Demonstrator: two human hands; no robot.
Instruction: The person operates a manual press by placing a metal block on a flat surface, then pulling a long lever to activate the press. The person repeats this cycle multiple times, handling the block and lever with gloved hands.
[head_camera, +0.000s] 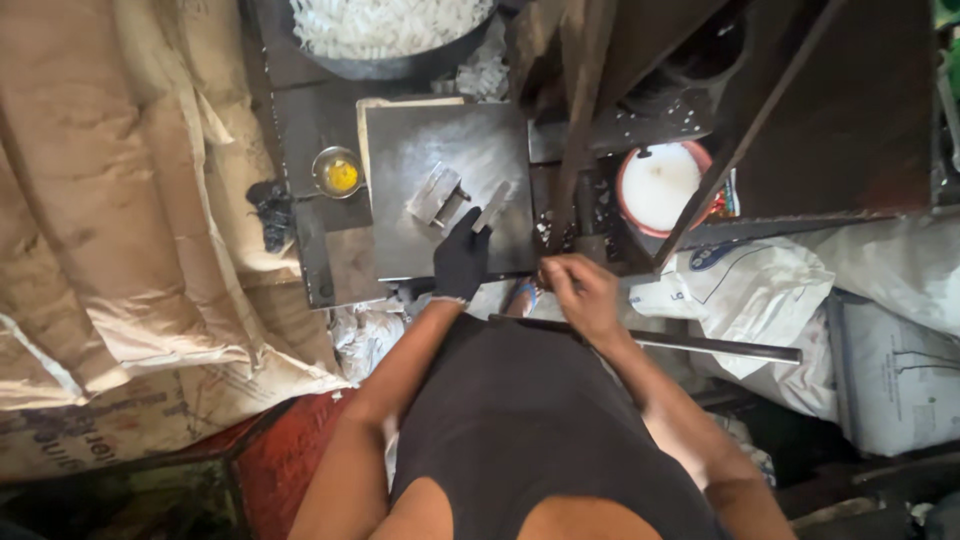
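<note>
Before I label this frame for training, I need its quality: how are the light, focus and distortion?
Head view: dim and uneven, brightest on the tan sacks and white tub; dull sheen on the metal plate; the black-gloved left hand loses detail in the dark; the bare right hand is slightly soft; wide-angle stretch at the edges.

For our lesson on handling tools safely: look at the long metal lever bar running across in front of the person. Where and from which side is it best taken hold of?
Probably at the free end of the lever bar, out to the person's right, coming down from above. It lies roughly level and bare there, clear of the white sacks. The right hand already rests near its inner end; the gloved left hand is on the metal plate.
</note>
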